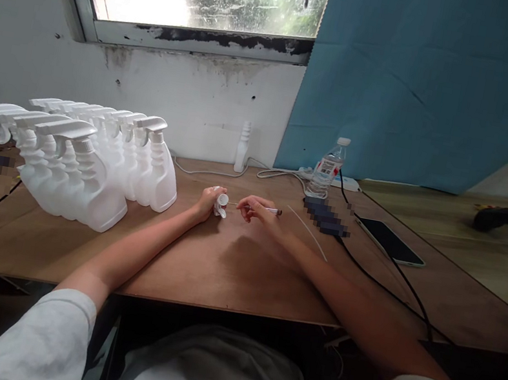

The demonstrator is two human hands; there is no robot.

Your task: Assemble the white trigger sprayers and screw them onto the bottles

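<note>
At the middle of the table, my left hand (207,203) is closed around a white trigger spray head (222,200), its round collar facing right. Just to the right, my right hand (256,209) grips a thin screwdriver (274,211); its handle sticks out to the right past the hand. The slim shaft points left at the open collar. Whether its tip touches the spray head is too small to tell. A thin clear tube (308,233) lies on the table right of my right hand.
Several white spray bottles (105,196) stand in rows at the left. A small white bottle (242,149) is by the wall. Toward the right are a water bottle (327,170), a power strip (346,183), a phone (391,242) and black cables (380,283) on the wooden table (200,272).
</note>
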